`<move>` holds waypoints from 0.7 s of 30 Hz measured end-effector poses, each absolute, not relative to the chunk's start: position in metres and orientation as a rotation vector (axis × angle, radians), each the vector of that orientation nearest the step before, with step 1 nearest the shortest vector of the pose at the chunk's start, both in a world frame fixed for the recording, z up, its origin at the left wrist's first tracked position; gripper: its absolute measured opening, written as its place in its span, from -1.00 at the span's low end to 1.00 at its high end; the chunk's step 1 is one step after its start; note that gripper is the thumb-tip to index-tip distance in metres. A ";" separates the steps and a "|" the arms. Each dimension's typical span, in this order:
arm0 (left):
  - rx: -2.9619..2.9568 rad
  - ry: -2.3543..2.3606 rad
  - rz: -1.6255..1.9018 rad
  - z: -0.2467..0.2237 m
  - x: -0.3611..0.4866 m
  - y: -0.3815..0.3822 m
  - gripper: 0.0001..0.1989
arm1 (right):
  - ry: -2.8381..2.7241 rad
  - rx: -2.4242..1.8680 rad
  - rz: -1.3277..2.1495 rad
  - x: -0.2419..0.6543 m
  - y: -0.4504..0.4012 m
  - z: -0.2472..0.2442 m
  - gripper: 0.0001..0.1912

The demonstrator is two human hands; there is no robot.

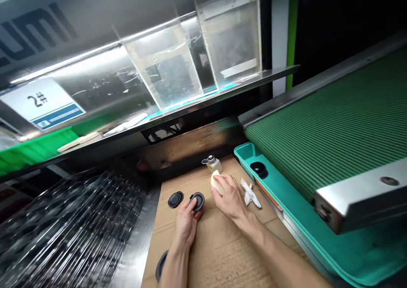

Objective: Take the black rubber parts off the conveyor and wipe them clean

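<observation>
My left hand (188,218) is closed on a round black part (198,200), thumb pressed on its face, held above the cardboard. To the right, my right hand (229,197) grips a cream-coloured pad (216,182), which looks like a sponge or folded cloth. Just beyond that pad stands a small white bottle (214,164) with a metal top. Another black part (175,199) lies on the cardboard left of my left hand. A third black part (161,266) is partly hidden behind my left forearm. Crumpled white material (250,194) rests right of my right hand.
Brown cardboard (222,250) covers the work surface. On the right, a teal tray (280,195) holds a black part (259,169), below a green conveyor belt (337,127) with a metal edge. Many dark parts in clear plastic (79,220) fill the left. A machine ledge (190,110) crosses behind.
</observation>
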State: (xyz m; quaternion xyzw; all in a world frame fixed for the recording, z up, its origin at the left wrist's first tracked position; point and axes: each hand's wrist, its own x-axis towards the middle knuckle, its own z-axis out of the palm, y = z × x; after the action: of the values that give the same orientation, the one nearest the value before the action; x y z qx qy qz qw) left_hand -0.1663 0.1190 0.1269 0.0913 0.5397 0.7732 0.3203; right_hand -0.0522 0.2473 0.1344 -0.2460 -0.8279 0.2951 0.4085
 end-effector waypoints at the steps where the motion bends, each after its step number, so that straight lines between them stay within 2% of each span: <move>1: 0.246 1.372 2.070 0.125 -0.166 0.119 -0.80 | -2.075 -0.510 0.800 -0.055 0.240 0.134 -0.60; 5: 0.169 1.034 2.114 0.131 -0.159 0.126 -0.84 | -2.136 -0.363 0.866 -0.065 0.220 0.121 -0.58; 9: 0.202 0.736 1.959 0.132 -0.154 0.128 -0.58 | -2.155 -0.526 0.751 -0.069 0.212 0.107 -0.56; 11: 0.179 0.703 1.912 0.128 -0.155 0.128 -0.53 | -2.193 -0.532 0.703 -0.068 0.206 0.107 -0.57; 14: 0.120 0.678 1.860 0.122 -0.156 0.128 -0.53 | -2.300 -0.433 0.663 -0.067 0.195 0.115 -0.59; 19: 0.109 0.546 2.040 0.120 -0.156 0.130 -0.65 | -2.300 -0.586 0.588 -0.068 0.192 0.125 -0.59; 21: 0.071 0.549 2.026 0.120 -0.156 0.132 -0.66 | -2.335 -0.524 0.581 -0.070 0.191 0.124 -0.59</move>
State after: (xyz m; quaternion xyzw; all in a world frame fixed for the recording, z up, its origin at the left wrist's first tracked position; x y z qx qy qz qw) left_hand -0.1564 0.1318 0.1195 0.0292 0.2269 0.8369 0.4972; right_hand -0.0696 0.1908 0.1245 -0.2008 -0.8940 0.2225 0.3330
